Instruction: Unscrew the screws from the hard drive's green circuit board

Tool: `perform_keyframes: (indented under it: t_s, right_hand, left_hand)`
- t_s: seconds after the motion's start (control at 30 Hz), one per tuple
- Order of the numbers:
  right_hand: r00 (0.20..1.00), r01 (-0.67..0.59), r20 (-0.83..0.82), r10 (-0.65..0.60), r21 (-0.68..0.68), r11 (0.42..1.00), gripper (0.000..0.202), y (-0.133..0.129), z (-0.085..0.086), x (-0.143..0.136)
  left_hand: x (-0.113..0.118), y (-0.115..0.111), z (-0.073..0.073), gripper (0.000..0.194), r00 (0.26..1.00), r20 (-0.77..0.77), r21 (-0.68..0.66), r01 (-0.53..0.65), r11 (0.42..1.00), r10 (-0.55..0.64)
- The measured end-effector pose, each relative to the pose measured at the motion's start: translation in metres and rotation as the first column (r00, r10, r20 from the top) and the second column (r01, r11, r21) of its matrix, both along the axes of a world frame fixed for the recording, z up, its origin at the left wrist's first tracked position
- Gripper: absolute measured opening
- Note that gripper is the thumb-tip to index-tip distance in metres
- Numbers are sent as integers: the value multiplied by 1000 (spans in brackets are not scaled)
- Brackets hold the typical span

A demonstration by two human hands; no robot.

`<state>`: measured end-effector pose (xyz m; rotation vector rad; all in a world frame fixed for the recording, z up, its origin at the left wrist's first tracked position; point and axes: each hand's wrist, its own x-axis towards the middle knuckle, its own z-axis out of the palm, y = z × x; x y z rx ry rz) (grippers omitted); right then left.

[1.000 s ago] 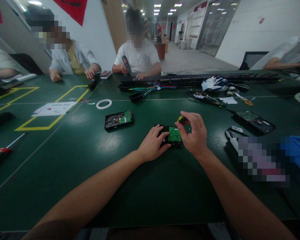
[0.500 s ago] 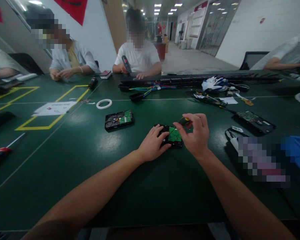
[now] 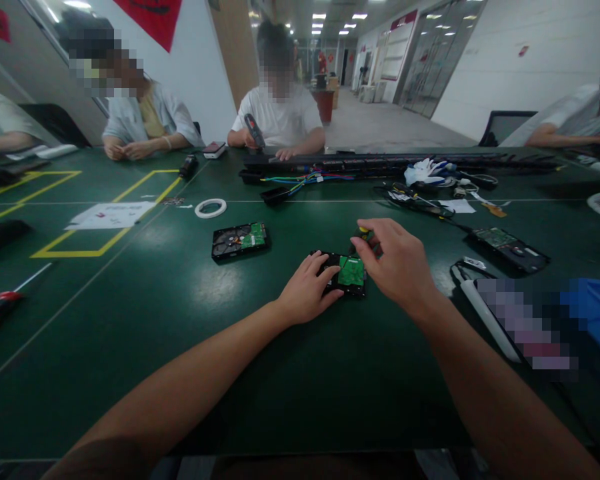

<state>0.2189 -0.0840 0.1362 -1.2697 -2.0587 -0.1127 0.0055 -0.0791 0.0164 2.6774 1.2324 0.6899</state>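
A hard drive [image 3: 351,272] lies on the green table with its green circuit board facing up. My left hand [image 3: 310,288] rests across its left part, thumb at the near edge and fingers reaching over to the far edge, gripping it. In my right hand [image 3: 391,257], a small screwdriver [image 3: 363,233] with a yellow and dark handle is pinched between thumb and fingers above the drive's far right side. The shaft points down toward the drive; whether its tip touches a screw I cannot tell.
A second hard drive [image 3: 241,241] and a tape roll [image 3: 211,208] lie to the left. Another drive [image 3: 508,249], a cabled white device [image 3: 495,323] and a blue bin [image 3: 597,313] are on the right. A red screwdriver [image 3: 3,308] lies far left. Co-workers sit across the table.
My right hand has turned and shifted slightly, so the screwdriver now stands more upright at the drive's far side. My left hand stays on the drive.
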Motion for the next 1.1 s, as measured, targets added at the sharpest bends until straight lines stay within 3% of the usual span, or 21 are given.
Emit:
perform_keyframes:
  t_s: [0.1,0.27,0.57,0.7,0.97,1.1]
  right_hand:
    - [982,93,173,-76,-88,992,19,1,21,-2]
    - [860,340,440,-260,-112,934,36,-2,47,-11]
    - [804,383,525,-279,-96,919,39,-2,53,-21]
    - [829,344,504,-242,-118,932,35,-1,54,-17]
    - [916,150,396,-72,-171,974,20,15,49,-2]
    - [940,35,338,41,-217,976,22,21,52,5]
  left_hand:
    - [0,1,-1,53,1000,-5,-3,2,1000,-2]
    - [0,2,-2,54,1000,-13,-2,7,1000,-7]
    - [0,-2,5,53,1000,-23,-19,-5,1000,4]
    - [0,-2,5,53,1000,-17,-25,-10,1000,10]
    - [-1,-1,3,53,1000,-16,-19,-10,1000,10]
    - [-1,0,1,52,1000,-7,-22,-16,1000,16]
